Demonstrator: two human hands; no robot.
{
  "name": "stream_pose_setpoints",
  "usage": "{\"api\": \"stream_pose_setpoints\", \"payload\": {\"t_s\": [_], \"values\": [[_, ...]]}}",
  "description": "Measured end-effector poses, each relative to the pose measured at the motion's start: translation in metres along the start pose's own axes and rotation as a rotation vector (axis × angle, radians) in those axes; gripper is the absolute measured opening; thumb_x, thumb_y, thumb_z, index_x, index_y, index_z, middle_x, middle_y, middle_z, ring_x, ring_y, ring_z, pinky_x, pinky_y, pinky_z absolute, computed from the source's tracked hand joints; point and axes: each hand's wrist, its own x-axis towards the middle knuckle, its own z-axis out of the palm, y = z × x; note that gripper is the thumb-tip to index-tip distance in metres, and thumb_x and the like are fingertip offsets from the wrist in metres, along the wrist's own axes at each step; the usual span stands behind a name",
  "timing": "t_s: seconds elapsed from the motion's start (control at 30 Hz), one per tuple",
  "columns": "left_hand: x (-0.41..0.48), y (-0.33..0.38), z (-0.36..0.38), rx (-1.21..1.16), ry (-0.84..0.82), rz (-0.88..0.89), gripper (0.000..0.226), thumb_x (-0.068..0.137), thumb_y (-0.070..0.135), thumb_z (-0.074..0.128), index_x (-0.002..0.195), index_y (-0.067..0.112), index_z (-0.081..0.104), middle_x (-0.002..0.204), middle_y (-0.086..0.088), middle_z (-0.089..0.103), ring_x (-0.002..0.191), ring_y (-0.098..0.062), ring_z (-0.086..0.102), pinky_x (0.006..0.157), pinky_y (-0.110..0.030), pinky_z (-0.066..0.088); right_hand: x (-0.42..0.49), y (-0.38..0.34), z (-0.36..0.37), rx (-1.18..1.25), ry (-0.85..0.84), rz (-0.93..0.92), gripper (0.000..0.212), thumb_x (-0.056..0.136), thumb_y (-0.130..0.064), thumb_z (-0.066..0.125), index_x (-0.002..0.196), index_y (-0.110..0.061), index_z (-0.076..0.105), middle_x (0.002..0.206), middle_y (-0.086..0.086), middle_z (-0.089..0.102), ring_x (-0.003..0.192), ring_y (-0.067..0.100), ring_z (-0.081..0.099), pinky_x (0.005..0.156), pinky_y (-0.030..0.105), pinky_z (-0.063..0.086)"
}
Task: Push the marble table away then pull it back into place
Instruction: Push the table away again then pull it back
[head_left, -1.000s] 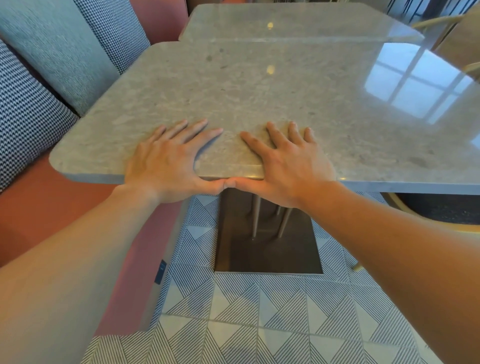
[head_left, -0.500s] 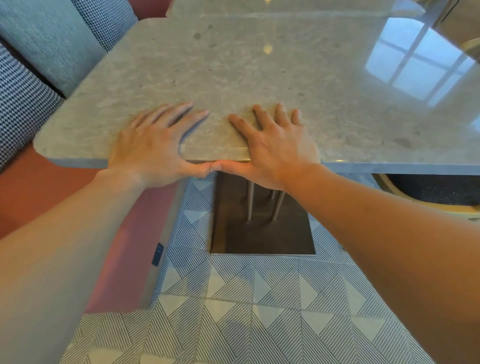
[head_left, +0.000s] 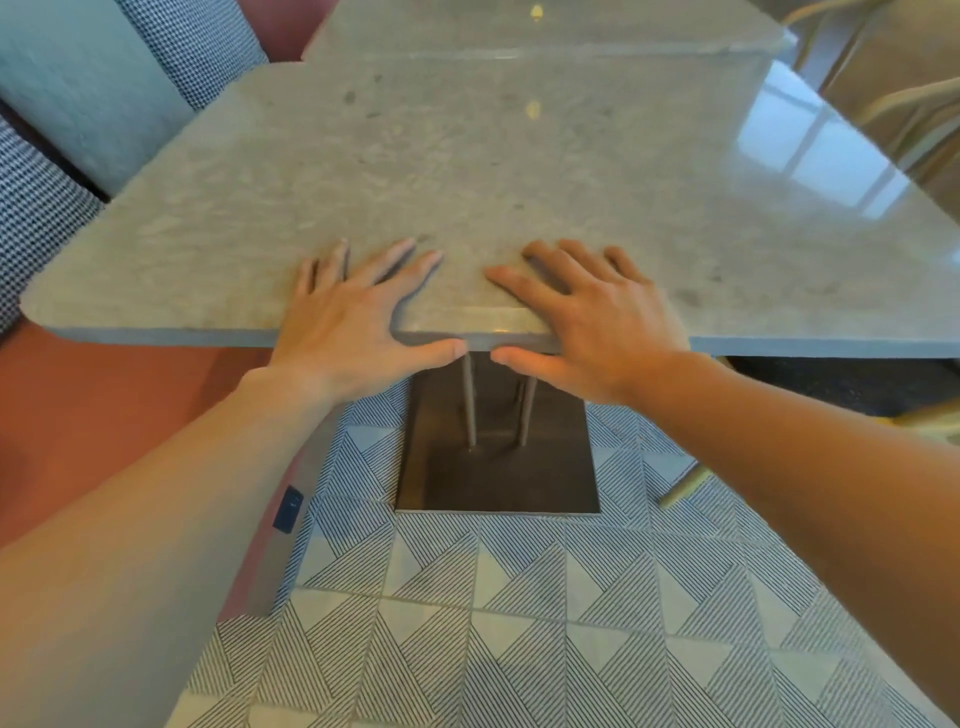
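The grey marble table (head_left: 519, 171) fills the upper half of the view, its front edge facing me. My left hand (head_left: 353, 317) lies flat on the top near that edge, fingers straight and spread. My right hand (head_left: 597, 317) lies flat beside it in the same way. Both thumbs run along the front face of the slab, with a small gap between their tips. Under the slab, thin metal legs (head_left: 470, 400) stand on a dark square base plate (head_left: 498, 467).
A second marble table (head_left: 545, 26) stands right behind the first. A bench with a red seat (head_left: 104, 415) and checked and teal cushions (head_left: 78, 78) runs along the left. Pale wooden chairs (head_left: 909, 104) stand at the right. The floor is patterned tile (head_left: 519, 623).
Both hands stay flat on the table near its front edge. The thumb tips, touching earlier, now sit slightly apart. The view has shifted a little.
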Motion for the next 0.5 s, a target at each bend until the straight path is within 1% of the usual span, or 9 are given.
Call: {"api": "stream_pose_setpoints", "payload": {"t_s": [0.1, 0.13, 0.3, 0.37, 0.43, 0.5], "values": [[0.014, 0.038, 0.004, -0.028, -0.029, 0.092, 0.108, 0.061, 0.105, 0.023, 0.16, 0.064, 0.015, 0.175, 0.026, 0.014, 0.162, -0.046, 0.013, 0.128, -0.062, 0.013, -0.023, 0.036, -0.004, -0.023, -0.034, 0.07, 0.086, 0.088, -0.087, 0.018, 0.162, -0.045, 0.03, 0.164, 0.002, 0.041, 0.15, 0.034, 0.041, 0.12, 0.056, 0.033], [0.02, 0.052, 0.005, -0.039, -0.04, 0.117, 0.106, 0.062, 0.104, 0.024, 0.16, 0.065, 0.016, 0.175, 0.026, 0.014, 0.162, -0.046, 0.012, 0.129, -0.063, 0.012, -0.031, 0.048, -0.005, -0.027, -0.04, 0.093, 0.087, 0.087, -0.088, 0.016, 0.162, -0.044, 0.03, 0.163, 0.002, 0.041, 0.149, 0.034, 0.042, 0.119, 0.057, 0.034], [0.046, 0.118, 0.018, -0.109, -0.06, 0.208, 0.098, 0.063, 0.1, 0.03, 0.155, 0.07, 0.016, 0.175, 0.026, 0.015, 0.163, -0.047, 0.009, 0.128, -0.065, 0.006, -0.064, 0.109, -0.009, -0.039, -0.082, 0.16, 0.092, 0.084, -0.092, 0.016, 0.163, -0.045, 0.029, 0.164, -0.001, 0.041, 0.149, 0.031, 0.042, 0.116, 0.056, 0.039], [0.056, 0.136, 0.021, -0.107, -0.068, 0.228, 0.102, 0.061, 0.103, 0.029, 0.155, 0.07, 0.012, 0.175, 0.026, 0.012, 0.164, -0.043, 0.007, 0.127, -0.066, 0.004, -0.069, 0.128, -0.011, -0.021, -0.098, 0.186, 0.1, 0.078, -0.097, 0.014, 0.163, -0.046, 0.028, 0.164, -0.001, 0.04, 0.15, 0.031, 0.041, 0.116, 0.057, 0.038], [0.067, 0.152, 0.025, -0.076, -0.073, 0.259, 0.105, 0.059, 0.105, 0.026, 0.156, 0.069, 0.008, 0.177, 0.023, 0.009, 0.165, -0.038, 0.007, 0.128, -0.063, 0.004, -0.072, 0.141, -0.01, -0.008, -0.125, 0.205, 0.114, 0.068, -0.105, 0.006, 0.163, -0.046, 0.025, 0.166, 0.0, 0.036, 0.153, 0.031, 0.038, 0.118, 0.059, 0.036], [0.075, 0.163, 0.027, -0.042, -0.077, 0.286, 0.105, 0.06, 0.107, 0.025, 0.156, 0.07, 0.002, 0.178, 0.02, 0.006, 0.166, -0.038, 0.006, 0.129, -0.062, 0.004, -0.07, 0.148, -0.006, -0.01, -0.141, 0.232, 0.123, 0.059, -0.109, -0.004, 0.164, -0.049, 0.018, 0.171, 0.001, 0.03, 0.157, 0.035, 0.031, 0.121, 0.062, 0.031]]}}
